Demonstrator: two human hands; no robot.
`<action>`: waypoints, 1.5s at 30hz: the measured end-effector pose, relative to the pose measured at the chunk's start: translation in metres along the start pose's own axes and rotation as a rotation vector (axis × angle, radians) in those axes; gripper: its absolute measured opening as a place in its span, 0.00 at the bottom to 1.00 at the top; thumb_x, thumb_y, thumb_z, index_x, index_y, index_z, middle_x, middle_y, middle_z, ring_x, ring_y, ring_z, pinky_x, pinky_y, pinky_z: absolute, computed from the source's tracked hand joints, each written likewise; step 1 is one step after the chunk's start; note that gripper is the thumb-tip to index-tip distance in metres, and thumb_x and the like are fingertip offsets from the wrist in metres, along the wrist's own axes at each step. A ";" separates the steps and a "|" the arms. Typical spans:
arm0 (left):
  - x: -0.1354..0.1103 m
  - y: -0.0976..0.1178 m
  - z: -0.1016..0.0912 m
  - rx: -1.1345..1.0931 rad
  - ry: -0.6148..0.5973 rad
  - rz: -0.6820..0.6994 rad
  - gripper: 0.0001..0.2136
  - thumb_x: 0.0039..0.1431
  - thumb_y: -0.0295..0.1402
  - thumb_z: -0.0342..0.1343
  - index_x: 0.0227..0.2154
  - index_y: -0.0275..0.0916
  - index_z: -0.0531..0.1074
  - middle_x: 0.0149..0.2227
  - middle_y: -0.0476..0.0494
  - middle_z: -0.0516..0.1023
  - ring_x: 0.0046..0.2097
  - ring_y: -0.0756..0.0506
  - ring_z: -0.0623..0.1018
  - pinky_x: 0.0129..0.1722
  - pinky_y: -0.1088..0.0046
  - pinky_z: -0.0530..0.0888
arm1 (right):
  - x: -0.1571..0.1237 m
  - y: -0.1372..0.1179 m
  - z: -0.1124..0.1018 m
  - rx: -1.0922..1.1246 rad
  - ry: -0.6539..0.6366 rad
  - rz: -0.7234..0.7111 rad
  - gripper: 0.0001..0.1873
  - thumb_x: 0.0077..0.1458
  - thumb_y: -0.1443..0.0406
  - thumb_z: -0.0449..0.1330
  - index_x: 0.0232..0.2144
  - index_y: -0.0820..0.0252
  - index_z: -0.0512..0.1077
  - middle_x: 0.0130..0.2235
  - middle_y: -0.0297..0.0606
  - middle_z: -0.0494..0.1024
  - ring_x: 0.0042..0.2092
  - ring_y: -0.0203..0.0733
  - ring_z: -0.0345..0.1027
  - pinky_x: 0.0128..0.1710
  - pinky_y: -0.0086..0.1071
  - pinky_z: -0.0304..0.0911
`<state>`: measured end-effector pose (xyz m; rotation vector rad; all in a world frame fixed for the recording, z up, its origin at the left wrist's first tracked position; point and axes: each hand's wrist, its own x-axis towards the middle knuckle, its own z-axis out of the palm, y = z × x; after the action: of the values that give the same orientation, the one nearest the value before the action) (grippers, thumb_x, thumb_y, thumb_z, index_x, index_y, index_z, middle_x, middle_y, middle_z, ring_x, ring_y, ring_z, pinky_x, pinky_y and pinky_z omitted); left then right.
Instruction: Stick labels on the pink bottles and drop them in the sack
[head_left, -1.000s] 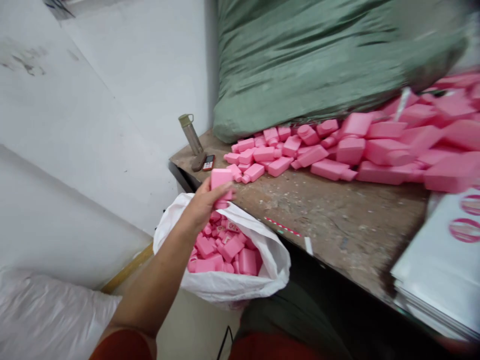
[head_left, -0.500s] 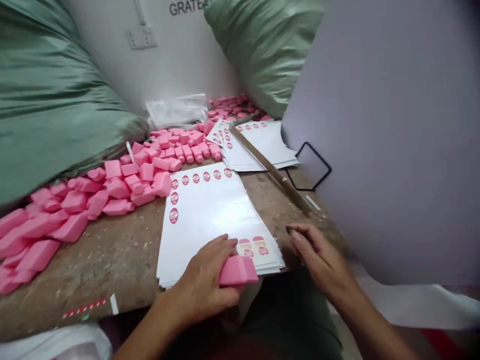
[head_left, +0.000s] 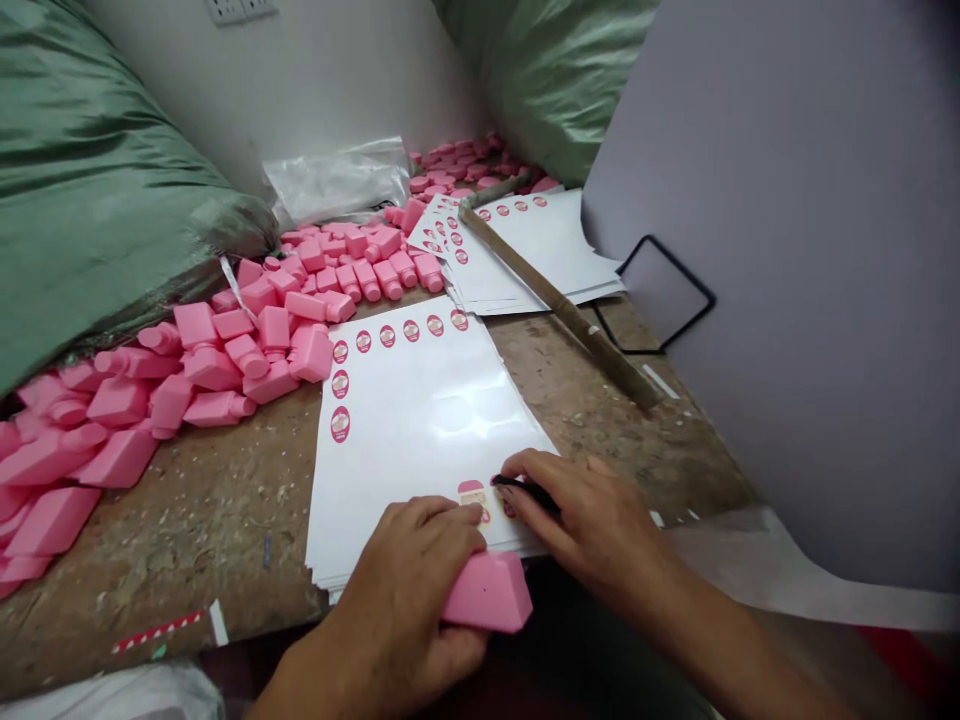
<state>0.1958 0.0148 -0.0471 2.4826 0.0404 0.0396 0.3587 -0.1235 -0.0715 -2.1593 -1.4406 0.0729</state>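
My left hand [head_left: 409, 585] is wrapped round a pink plastic bottle [head_left: 491, 592] just over the table's front edge, its flat base towards the right. Its fingertips rest at the lower part of a label sheet [head_left: 405, 430], the top one of a white stack. Round pink labels run along that sheet's top and left side, and two larger labels [head_left: 472, 489] sit near its lower right corner. My right hand [head_left: 589, 510] pinches a thin black tool [head_left: 534, 492], whose tip is at the right one of those larger labels. The fingers partly hide both labels.
Many pink bottles [head_left: 214, 368] lie heaped at the left and back of the worn table [head_left: 247, 500]. A wooden stick [head_left: 555, 295] lies across a second sheet stack [head_left: 555, 235]. Green sacks [head_left: 112, 200] stand behind; a grey panel [head_left: 810, 280] and black wire frame [head_left: 679, 262] are right.
My right hand has moved left and forward from beside the stack, bringing the black tool onto the label. The left hand still grips the bottle, slightly lower in view. The camera has tilted down.
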 end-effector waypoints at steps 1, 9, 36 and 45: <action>0.001 -0.001 0.000 -0.002 -0.026 -0.031 0.22 0.44 0.26 0.56 0.46 0.41 0.67 0.56 0.43 0.72 0.53 0.39 0.69 0.51 0.59 0.68 | 0.001 -0.001 0.001 -0.021 0.002 -0.013 0.06 0.60 0.66 0.52 0.35 0.57 0.69 0.30 0.31 0.79 0.29 0.38 0.71 0.33 0.34 0.53; 0.007 -0.006 0.003 -0.028 -0.037 -0.081 0.19 0.45 0.33 0.60 0.44 0.40 0.69 0.57 0.43 0.71 0.54 0.36 0.66 0.53 0.56 0.65 | 0.007 -0.004 0.007 -0.119 0.057 -0.064 0.07 0.60 0.67 0.52 0.31 0.57 0.68 0.26 0.30 0.77 0.25 0.38 0.69 0.31 0.34 0.49; 0.005 -0.006 0.003 0.009 -0.044 -0.037 0.19 0.44 0.31 0.58 0.43 0.38 0.69 0.58 0.40 0.71 0.58 0.33 0.64 0.54 0.53 0.63 | 0.009 -0.009 0.001 -0.119 0.031 -0.010 0.06 0.58 0.66 0.54 0.30 0.56 0.70 0.24 0.28 0.78 0.22 0.39 0.66 0.28 0.34 0.52; 0.007 -0.005 0.000 0.008 -0.069 -0.060 0.19 0.44 0.32 0.58 0.43 0.38 0.70 0.58 0.41 0.71 0.59 0.34 0.65 0.54 0.53 0.64 | 0.012 -0.010 0.004 -0.143 0.028 0.003 0.07 0.57 0.66 0.53 0.28 0.56 0.70 0.23 0.30 0.77 0.22 0.38 0.66 0.28 0.34 0.51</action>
<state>0.2029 0.0188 -0.0499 2.4871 0.0853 -0.0716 0.3538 -0.1086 -0.0672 -2.2674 -1.4660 -0.0606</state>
